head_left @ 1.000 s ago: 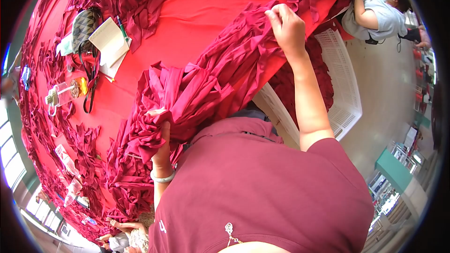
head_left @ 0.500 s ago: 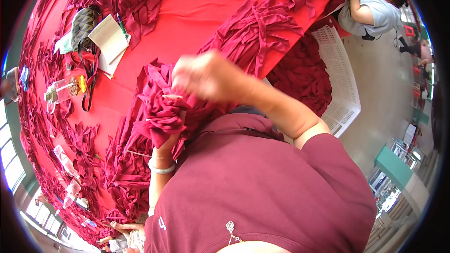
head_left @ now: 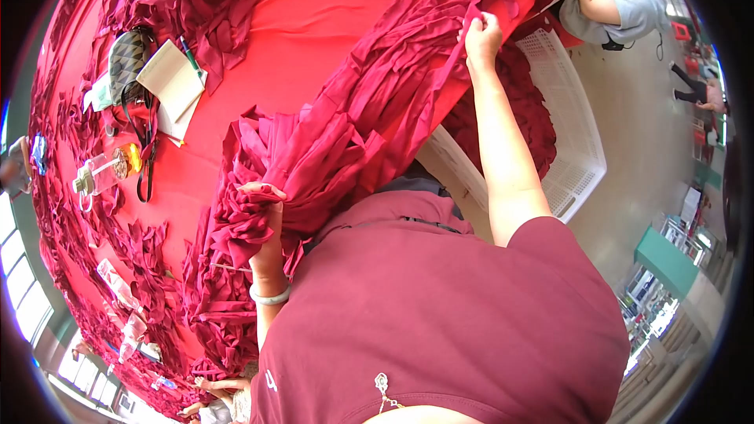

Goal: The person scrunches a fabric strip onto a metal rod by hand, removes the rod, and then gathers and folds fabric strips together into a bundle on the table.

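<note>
My left hand is closed around a gathered bunch of dark red fabric strips, near the table edge in front of my body. Farther up and to the right, my right hand pinches the end of a single fabric strip. That strip is stretched down and leftward along a long heap of similar strips. The heap lies on the red-covered table, and folds of cloth hide part of my left fingers.
A white perforated plastic basket holding dark red cloth stands by the table's right edge. An open notebook, a pen, a patterned bag and a clear bottle lie at left. A co-worker is at upper right.
My right hand has moved up and right, away from my left hand, and now has a strip end pulled out. My left hand still grips the bunch.
</note>
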Demonstrator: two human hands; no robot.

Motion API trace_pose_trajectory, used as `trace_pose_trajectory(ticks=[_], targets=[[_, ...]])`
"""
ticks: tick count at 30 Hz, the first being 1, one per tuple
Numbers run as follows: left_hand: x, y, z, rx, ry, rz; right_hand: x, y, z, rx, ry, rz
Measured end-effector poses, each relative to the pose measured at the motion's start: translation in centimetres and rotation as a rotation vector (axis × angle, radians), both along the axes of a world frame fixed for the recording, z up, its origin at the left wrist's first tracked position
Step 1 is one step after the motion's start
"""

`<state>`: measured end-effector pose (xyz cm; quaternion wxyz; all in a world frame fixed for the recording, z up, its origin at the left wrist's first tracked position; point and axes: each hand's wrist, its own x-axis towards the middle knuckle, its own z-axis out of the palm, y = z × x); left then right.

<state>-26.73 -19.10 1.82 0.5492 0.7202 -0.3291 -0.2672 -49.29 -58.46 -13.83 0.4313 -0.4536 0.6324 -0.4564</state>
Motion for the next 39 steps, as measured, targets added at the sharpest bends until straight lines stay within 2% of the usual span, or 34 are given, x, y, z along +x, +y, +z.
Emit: trace_pose_trajectory(ticks=[1, 3, 4, 7, 8, 10, 12, 14, 15, 17, 18, 19, 20, 21, 22, 25, 28, 31, 32, 34, 35, 36, 37, 38, 39], targets=[[0.1, 0.1, -0.4, 0.009, -0.008, 0.001, -3.0, -3.0, -7.3, -0.261, 0.367, 0.063], [-0.2, -0.5, -0.2, 0.022, 0.011, 0.038, -2.7, -2.0, -7.3, -0.239, 0.437, 0.138], [-0.1, -0.7, -0.1, 0.023, 0.009, 0.039, -1.6, -0.5, -4.9, -0.294, 0.586, 0.168], [0.1, -0.9, 0.1, 0.053, -0.109, -0.005, -0.4, 0.6, -4.2, -0.216, 0.747, 0.243], [0.1, -1.0, 0.2, 0.046, -0.116, -0.010, -0.5, 0.4, -4.6, -0.219, 0.712, 0.236], [0.3, -0.9, 0.1, 0.034, -0.127, -0.007, -0.8, 0.0, -4.1, -0.413, 0.649, 0.163], [0.5, -0.2, -0.7, 0.023, -0.181, 0.009, 0.0, 1.0, 0.0, -0.677, 0.594, 0.121], [0.2, 0.0, -0.6, 0.002, -0.186, 0.048, 2.0, 3.3, 5.8, -0.726, 0.307, 0.274], [0.0, -0.5, 0.0, -0.003, -0.170, 0.049, 3.4, 5.8, 9.8, -0.578, 0.281, 0.380], [-0.4, -2.0, 1.3, -0.019, -0.136, 0.041, 6.9, 9.4, 12.6, -0.695, 0.138, 0.642], [-0.6, -2.6, 1.9, -0.026, -0.121, 0.036, 8.3, 12.7, 15.5, -0.511, 0.082, 0.834], [-0.8, -2.8, 2.1, -0.033, -0.109, 0.033, 9.8, 15.3, 17.3, -0.610, 0.049, 0.981], [0.3, -1.1, 0.4, 0.204, -0.509, -0.063, 11.5, 17.7, 17.7, -0.692, -0.057, 1.080], [0.3, -0.7, -0.4, 0.203, -0.511, -0.067, 13.2, 20.5, 17.8, -0.712, -0.216, 1.118], [0.2, -0.5, -1.1, 0.208, -0.514, -0.076, 14.2, 22.6, 18.5, -0.771, -0.208, 1.172], [0.0, -0.1, -3.2, 0.223, -0.516, -0.110, 15.6, 25.2, 19.7, -0.706, -0.362, 1.090], [-0.3, 0.2, -4.8, 0.246, -0.513, -0.141, 15.7, 24.9, 19.6, -0.664, -0.357, 1.118], [-0.2, 0.0, -5.9, 0.261, -0.516, -0.163, 14.8, 23.4, 18.9, -0.608, -0.239, 1.186], [-0.1, -0.3, -6.2, 0.264, -0.517, -0.172, 13.8, 22.0, 19.5, -0.695, -0.072, 1.260], [-0.2, -0.4, -6.6, 0.278, -0.517, -0.190, 12.0, 19.0, 18.8, -0.915, -0.125, 1.004], [-0.2, -0.4, -6.6, 0.285, -0.517, -0.200, 10.2, 16.6, 17.0, -0.980, 0.020, 0.963], [-0.2, -0.5, -5.6, 0.176, -0.292, -0.192, 8.6, 15.0, 15.8, -0.860, 0.007, 0.823], [-0.1, -0.9, -3.9, 0.064, -0.067, -0.178, 6.7, 13.4, 12.8, -0.577, 0.039, 0.625], [-0.3, -2.0, -1.7, -0.007, 0.243, -0.119, 4.1, 11.2, 9.1, -0.581, 0.271, 0.486], [-0.2, -1.5, -1.8, 0.000, 0.333, -0.049, 1.2, 9.6, 5.4, -0.580, 0.553, 0.422]])
